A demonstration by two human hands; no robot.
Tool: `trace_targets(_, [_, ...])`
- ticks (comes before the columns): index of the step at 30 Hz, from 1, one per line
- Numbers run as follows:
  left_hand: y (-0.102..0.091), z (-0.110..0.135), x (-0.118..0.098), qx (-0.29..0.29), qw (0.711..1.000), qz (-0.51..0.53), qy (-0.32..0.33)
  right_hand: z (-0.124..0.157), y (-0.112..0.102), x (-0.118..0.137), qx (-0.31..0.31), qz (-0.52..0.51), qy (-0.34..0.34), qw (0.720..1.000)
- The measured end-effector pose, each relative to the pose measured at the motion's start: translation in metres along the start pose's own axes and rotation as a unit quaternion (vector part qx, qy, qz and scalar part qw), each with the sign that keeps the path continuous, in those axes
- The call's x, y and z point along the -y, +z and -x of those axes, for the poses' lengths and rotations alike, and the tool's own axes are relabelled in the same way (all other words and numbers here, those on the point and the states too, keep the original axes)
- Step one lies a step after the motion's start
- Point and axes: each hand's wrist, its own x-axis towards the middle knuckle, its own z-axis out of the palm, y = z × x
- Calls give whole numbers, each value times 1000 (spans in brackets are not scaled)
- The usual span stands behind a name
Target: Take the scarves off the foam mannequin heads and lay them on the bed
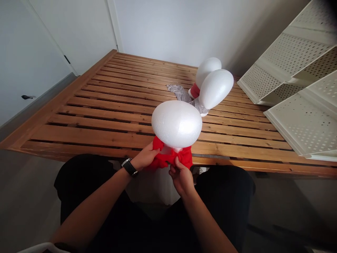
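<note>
A white foam mannequin head (177, 123) stands upright on the near edge of the slatted wooden platform, between my knees. Red cloth (186, 157) lies around its neck. My left hand (144, 155), with a dark watch on the wrist, grips the cloth at the left of the neck. Pinched in the fingers of my right hand (181, 175) is the front edge of the same cloth. The head's crown hides the neck's far side and part of the cloth there.
Two more foam heads, a nearer one (217, 88) with grey cloth (181, 93) and a farther one (209, 68) with red at its neck, stand behind on the slatted platform (105, 109). White perforated shelving (286, 84) leans in at the right. A wall is behind.
</note>
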Motion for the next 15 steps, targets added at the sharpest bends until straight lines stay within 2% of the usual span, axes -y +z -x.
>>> trace_targets(5, [-22,-6,-12,-82,993,72,-47,-5,-18,29,-17,-35,-76,996])
trace_targets(8, [-40,-8,-21,-112,987,82,-86,-9,-33,52,7,-58,-134,989])
trace_targets(10, [-49,-8,-25,-115,986,96,-74,-10,-45,68,27,-65,-154,986])
trace_targets(15, [-59,-13,-26,-146,979,137,-26,-18,-72,105,17,-76,-168,983])
